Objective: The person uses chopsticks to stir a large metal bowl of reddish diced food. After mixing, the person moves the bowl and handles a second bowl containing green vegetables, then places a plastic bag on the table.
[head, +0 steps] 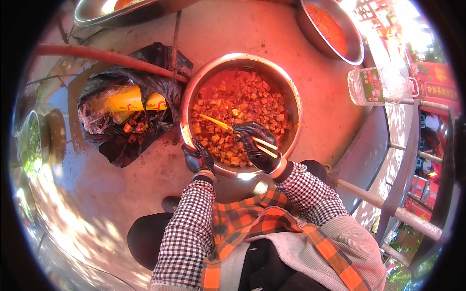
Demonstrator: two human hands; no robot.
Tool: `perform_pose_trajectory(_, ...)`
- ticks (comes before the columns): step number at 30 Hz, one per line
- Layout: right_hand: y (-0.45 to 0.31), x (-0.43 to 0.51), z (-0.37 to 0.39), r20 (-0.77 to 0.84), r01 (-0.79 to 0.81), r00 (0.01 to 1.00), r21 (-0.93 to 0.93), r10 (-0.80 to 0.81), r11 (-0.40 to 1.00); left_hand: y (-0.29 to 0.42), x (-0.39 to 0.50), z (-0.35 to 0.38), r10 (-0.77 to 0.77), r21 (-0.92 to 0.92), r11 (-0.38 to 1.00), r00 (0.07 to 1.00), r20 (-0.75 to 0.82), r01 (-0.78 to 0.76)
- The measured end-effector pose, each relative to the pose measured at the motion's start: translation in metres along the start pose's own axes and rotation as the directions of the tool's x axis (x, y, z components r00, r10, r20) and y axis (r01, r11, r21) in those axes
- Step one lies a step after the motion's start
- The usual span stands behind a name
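A wide steel basin stands on the floor before me, holding cubed food in a reddish sauce. My right hand, in a black glove, is closed around a pair of chopsticks. Their tips point left over the food, and the pale rear ends stick out past my palm. At the basin's near left rim, my gloved left hand grips the edge, thumb on the inner side. The underside of the left fingers is hidden.
A black plastic bag with yellow packaging lies left of the basin, under a red metal bar. Two more metal basins hold food farther off. A clear plastic jug and metal frame stand right.
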State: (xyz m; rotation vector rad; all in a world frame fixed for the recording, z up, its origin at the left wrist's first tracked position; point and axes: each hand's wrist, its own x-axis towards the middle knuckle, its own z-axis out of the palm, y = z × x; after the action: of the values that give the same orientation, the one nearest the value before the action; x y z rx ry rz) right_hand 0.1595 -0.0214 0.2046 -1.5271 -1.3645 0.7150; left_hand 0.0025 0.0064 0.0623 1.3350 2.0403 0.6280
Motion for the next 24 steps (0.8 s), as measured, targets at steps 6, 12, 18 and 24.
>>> perform_pose_trajectory(6, 0.125, -0.092, 0.034, 0.582, -0.639, 0.764, 0.743, 0.278, 0.199, -0.007, -0.007, 0.023, 0.064, -0.134, 0.989, 0.998, 0.028, -0.06)
perform_pose_trajectory(12, 0.142, -0.012, 0.054, 0.598, 0.412, 0.773, -0.216, -0.213, 0.885, -0.062, 0.01, 0.037, 0.133, -0.227, 0.963, 0.989, -0.068, -0.145)
perform_pose_trajectory(18, 0.161, 0.012, 0.007, 0.381, 0.278, 0.917, -0.389, -0.121, 0.878, -0.016, 0.0, 0.011, 0.036, -0.039, 0.999, 0.999, 0.019, -0.035)
perform_pose_trajectory(24, 0.131, 0.004, -0.05, 0.053, -0.026, 0.998, -0.2, 0.037, 0.979, -0.002, -0.004, 0.009, 0.001, -0.148, 0.989, 0.999, 0.036, 0.005)
